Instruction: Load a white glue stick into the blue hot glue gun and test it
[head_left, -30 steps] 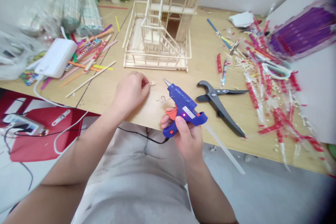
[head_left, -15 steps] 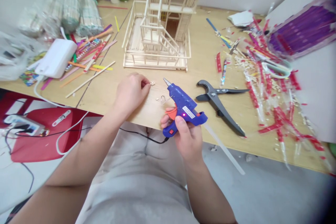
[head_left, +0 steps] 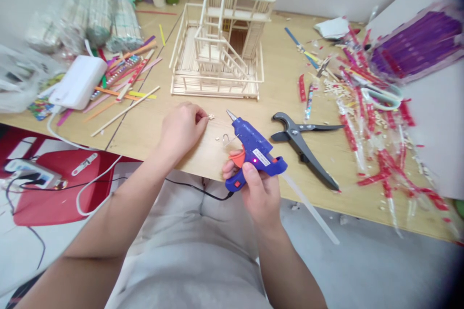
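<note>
My right hand (head_left: pixel 261 188) is wrapped around the handle of a blue glue gun (head_left: pixel 253 140) with an orange trigger and a lit red light. Its metal nozzle points up and left, and a long clear glue stick (head_left: pixel 311 210) juts from its back end. On the tabletop, my left hand (head_left: pixel 184 128) is closed, thumb and forefinger pinched at a small cluster of pale wooden pieces (head_left: pixel 210 117). One loose pale bit (head_left: pixel 217 138) lies between the two hands. Beyond them stands a model house of thin wooden sticks (head_left: pixel 217 77), with railings and a staircase.
Black-handled cutters (head_left: pixel 300 145) lie right of the glue gun. Further right are scissors (head_left: pixel 382 99) among red-and-clear wrappers (head_left: pixel 395 169). Coloured strips (head_left: pixel 126 75), a white power bank (head_left: pixel 78 82) and bagged sticks (head_left: pixel 99 14) occupy the left. A black cord (head_left: pixel 195 186) hangs along the front edge.
Both hands keep almost the same pose and place. The whole view has shifted down very slightly.
</note>
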`<state>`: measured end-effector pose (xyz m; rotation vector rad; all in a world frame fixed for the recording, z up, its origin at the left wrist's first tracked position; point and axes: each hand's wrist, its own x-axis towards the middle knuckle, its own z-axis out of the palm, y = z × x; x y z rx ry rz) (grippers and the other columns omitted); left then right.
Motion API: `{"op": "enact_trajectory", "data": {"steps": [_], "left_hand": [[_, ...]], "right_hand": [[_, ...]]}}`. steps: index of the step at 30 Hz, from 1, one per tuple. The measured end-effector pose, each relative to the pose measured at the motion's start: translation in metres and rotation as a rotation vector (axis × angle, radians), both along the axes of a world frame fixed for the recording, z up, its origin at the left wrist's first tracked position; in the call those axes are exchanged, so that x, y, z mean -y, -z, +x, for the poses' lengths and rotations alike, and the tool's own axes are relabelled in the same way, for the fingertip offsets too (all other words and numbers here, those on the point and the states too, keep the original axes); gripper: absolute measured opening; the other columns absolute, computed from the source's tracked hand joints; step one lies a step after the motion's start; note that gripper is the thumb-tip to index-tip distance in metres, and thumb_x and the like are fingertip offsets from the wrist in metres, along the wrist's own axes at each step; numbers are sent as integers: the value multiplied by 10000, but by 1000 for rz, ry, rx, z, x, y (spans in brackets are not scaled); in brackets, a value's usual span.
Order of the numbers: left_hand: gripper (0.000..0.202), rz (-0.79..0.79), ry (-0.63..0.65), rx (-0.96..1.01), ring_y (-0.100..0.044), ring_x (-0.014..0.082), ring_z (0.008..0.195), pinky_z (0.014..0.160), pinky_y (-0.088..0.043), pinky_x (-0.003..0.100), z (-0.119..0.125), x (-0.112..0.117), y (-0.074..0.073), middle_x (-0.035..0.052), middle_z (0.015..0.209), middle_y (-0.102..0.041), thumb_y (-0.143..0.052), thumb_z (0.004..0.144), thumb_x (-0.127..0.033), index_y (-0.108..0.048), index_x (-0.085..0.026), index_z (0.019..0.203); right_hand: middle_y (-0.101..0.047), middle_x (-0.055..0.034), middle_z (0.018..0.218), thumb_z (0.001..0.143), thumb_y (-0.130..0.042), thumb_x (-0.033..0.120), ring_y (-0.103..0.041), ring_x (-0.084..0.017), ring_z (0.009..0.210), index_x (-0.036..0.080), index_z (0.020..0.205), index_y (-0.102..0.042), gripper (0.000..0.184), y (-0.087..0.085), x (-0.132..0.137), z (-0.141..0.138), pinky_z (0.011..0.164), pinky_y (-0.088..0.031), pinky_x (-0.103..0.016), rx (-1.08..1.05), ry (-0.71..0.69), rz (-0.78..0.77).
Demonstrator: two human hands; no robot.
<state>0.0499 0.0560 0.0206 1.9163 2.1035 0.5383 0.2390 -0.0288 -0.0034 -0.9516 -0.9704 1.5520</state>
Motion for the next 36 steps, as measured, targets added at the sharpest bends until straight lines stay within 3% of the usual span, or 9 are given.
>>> {"op": "enact_trajectory", "data": {"steps": [8,21,28,32,36], "left_hand": [[149,6,3,10,-632,223,822,748,-460,345,0,0,2,59,916,-715,-583,882,-276,-717,-215,861],[175,77,3,40,-636,205,807,730,-467,334,1,4,5,52,910,-700,-576,905,-283,-732,-205,893],[228,173,127,120,-645,208,904,857,-522,344,-8,17,13,80,985,-673,-554,934,-236,-739,-152,1038],[260,243,179,58,-625,245,999,930,-520,401,-8,29,19,111,1066,-655,-553,948,-244,-727,-149,1116],[273,258,203,-4,-605,248,963,909,-524,423,-5,33,21,122,1063,-643,-531,966,-245,-722,-152,1137]], "right_hand": [[-729,-55,880,964,-607,444,-682,-195,763,202,1044,-705,273,1,0,0,723,-582,-372,9,-8,-6],[-732,-49,868,978,-601,423,-675,-170,718,194,1059,-716,269,0,0,0,635,-564,-303,10,-6,-20],[-725,-39,841,975,-619,421,-675,-157,718,191,1062,-722,267,-2,-4,-3,641,-563,-283,-28,-2,-29],[-727,-34,859,982,-615,402,-679,-151,737,199,1073,-722,246,0,-2,-4,672,-567,-283,-29,21,-30],[-723,-26,870,990,-608,382,-677,-147,747,213,1090,-721,227,1,0,-4,681,-568,-283,-29,37,-41]]}}
